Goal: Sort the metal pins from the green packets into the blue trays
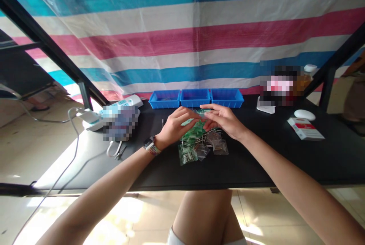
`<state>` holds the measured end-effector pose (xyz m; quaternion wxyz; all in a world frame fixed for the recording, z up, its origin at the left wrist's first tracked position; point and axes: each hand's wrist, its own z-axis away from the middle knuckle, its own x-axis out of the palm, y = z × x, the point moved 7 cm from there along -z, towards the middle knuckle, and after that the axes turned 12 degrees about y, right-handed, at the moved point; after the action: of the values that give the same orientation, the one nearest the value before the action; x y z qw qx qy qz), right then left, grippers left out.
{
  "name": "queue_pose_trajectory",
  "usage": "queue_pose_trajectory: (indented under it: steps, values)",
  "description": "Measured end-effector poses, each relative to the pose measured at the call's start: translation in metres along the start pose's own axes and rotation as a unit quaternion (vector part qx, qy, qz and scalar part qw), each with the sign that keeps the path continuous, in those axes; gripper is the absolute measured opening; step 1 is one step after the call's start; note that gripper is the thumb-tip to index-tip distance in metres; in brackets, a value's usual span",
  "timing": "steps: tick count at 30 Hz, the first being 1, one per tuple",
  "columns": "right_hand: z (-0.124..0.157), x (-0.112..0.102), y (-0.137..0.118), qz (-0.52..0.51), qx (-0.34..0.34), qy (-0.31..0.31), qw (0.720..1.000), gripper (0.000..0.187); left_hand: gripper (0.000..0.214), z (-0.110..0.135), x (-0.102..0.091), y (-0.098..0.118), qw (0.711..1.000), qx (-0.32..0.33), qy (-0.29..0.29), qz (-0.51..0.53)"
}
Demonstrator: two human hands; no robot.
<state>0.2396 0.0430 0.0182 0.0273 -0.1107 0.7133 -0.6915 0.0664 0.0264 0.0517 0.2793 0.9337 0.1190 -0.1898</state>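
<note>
My left hand [178, 123], with a watch and a patterned band at the wrist, has its fingers and thumb brought together over a pile. A small greenish clear plastic bag [203, 112] shows at its fingertips. Facing it, my right hand [222, 120] has its fingers spread, the fingertips close to the bag. Beneath both hands lie green plastic bags [190, 134] and loose metal pins [209, 137]. Nearer me are a green-tinted bag of pins [188, 155], a clear bag [202, 152] and a clear bag with brownish pins [220, 147]. My hands partly cover the pile.
Three blue bins [195, 98] stand in a row behind the pile. On the left are a power strip [121, 105], a blurred-out device [121, 123] and a cable [74, 138]. A red-and-white box [305, 129] and a white oval case [305, 115] lie right. Striped sheeting [171, 39] hangs behind.
</note>
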Motion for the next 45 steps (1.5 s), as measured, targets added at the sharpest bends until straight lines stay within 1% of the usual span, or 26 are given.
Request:
queue_pose_trajectory:
  steps: [2, 4, 6, 8, 9, 10, 12, 13, 15, 16, 18, 20, 21, 23, 25, 26, 27, 30, 32, 34, 36, 38, 40, 41, 43, 45]
  values:
    - [0.001, -0.002, -0.006, 0.055, -0.051, 0.007, 0.997, 0.045, 0.017, 0.001, -0.003, -0.009, 0.997, -0.065, 0.028, 0.014]
    - [0.004, -0.006, -0.016, 0.124, -0.139, 0.039, 0.982, 0.040, 0.020, 0.002, -0.004, -0.016, 0.991, -0.119, 0.051, 0.028]
    - [0.011, -0.006, -0.027, 0.204, -0.243, 0.066, 0.946, 0.045, 0.023, 0.002, -0.004, -0.021, 0.984, -0.160, 0.064, 0.054]
    - [0.018, -0.001, -0.033, 0.282, -0.323, 0.068, 0.901, 0.051, 0.025, 0.003, -0.003, -0.023, 0.975, -0.194, 0.070, 0.087]
    - [0.020, 0.002, -0.034, 0.313, -0.347, 0.064, 0.882, 0.049, 0.027, 0.003, -0.002, -0.024, 0.970, -0.209, 0.071, 0.105]
    - [0.022, 0.004, -0.033, 0.334, -0.361, 0.062, 0.869, 0.043, 0.030, 0.004, -0.001, -0.025, 0.965, -0.222, 0.071, 0.121]
    - [0.022, 0.004, -0.033, 0.346, -0.370, 0.071, 0.859, 0.027, 0.036, 0.005, 0.001, -0.025, 0.959, -0.237, 0.062, 0.141]
    - [0.022, 0.004, -0.032, 0.338, -0.369, 0.077, 0.862, 0.021, 0.037, 0.006, 0.002, -0.024, 0.960, -0.238, 0.055, 0.140]
    - [0.019, 0.002, -0.030, 0.307, -0.349, 0.084, 0.881, 0.019, 0.033, 0.006, 0.002, -0.022, 0.967, -0.218, 0.039, 0.122]
    - [0.017, 0.001, -0.028, 0.285, -0.330, 0.091, 0.895, 0.022, 0.030, 0.005, 0.001, -0.020, 0.974, -0.195, 0.032, 0.106]
    - [0.011, -0.004, -0.023, 0.236, -0.274, 0.109, 0.926, 0.027, 0.026, 0.003, -0.001, -0.015, 0.989, -0.129, 0.030, 0.067]
    - [0.005, -0.007, -0.016, 0.191, -0.209, 0.120, 0.952, 0.033, 0.026, 0.001, -0.004, -0.010, 0.997, -0.066, 0.037, 0.030]
    - [0.003, -0.008, -0.014, 0.172, -0.182, 0.119, 0.961, 0.036, 0.028, 0.001, -0.005, -0.009, 0.998, -0.048, 0.043, 0.016]
    - [0.001, -0.007, -0.010, 0.141, -0.141, 0.105, 0.974, 0.041, 0.037, 0.000, -0.006, -0.010, 0.997, -0.048, 0.057, 0.012]
    - [0.000, -0.005, -0.008, 0.109, -0.121, 0.085, 0.983, 0.042, 0.048, 0.001, -0.006, -0.012, 0.995, -0.071, 0.068, 0.035]
    - [-0.001, -0.004, -0.008, 0.095, -0.113, 0.077, 0.986, 0.042, 0.050, 0.001, -0.006, -0.012, 0.993, -0.081, 0.071, 0.047]
    - [-0.001, -0.003, -0.007, 0.083, -0.106, 0.070, 0.988, 0.043, 0.047, 0.001, -0.006, -0.011, 0.992, -0.086, 0.069, 0.056]
    - [-0.001, -0.003, -0.007, 0.068, -0.094, 0.056, 0.992, 0.042, 0.021, 0.000, -0.004, -0.010, 0.992, -0.094, 0.056, 0.057]
    - [-0.001, -0.008, -0.010, 0.089, -0.095, 0.053, 0.990, 0.040, 0.017, -0.002, -0.008, -0.017, 0.988, -0.123, 0.079, 0.059]
    - [-0.001, -0.014, -0.016, 0.152, -0.108, 0.046, 0.981, 0.035, 0.020, -0.004, -0.018, -0.032, 0.973, -0.174, 0.134, 0.076]
    - [0.000, -0.019, -0.021, 0.256, -0.122, 0.012, 0.959, 0.029, 0.027, -0.004, -0.030, -0.051, 0.950, -0.224, 0.195, 0.099]
    - [0.003, -0.023, -0.021, 0.365, -0.115, -0.033, 0.923, 0.024, 0.032, -0.005, -0.043, -0.068, 0.931, -0.252, 0.244, 0.105]
    - [0.007, -0.028, -0.018, 0.441, -0.089, -0.061, 0.891, 0.022, 0.035, -0.005, -0.053, -0.082, 0.923, -0.266, 0.262, 0.088]
    - [0.009, -0.029, -0.016, 0.464, -0.077, -0.069, 0.880, 0.022, 0.037, -0.005, -0.058, -0.088, 0.920, -0.273, 0.268, 0.082]
    - [0.012, -0.028, -0.011, 0.488, -0.061, -0.083, 0.867, 0.022, 0.042, -0.004, -0.064, -0.094, 0.915, -0.281, 0.278, 0.077]
    - [0.014, -0.024, -0.006, 0.497, -0.057, -0.088, 0.861, 0.020, 0.047, -0.002, -0.067, -0.096, 0.911, -0.282, 0.289, 0.082]
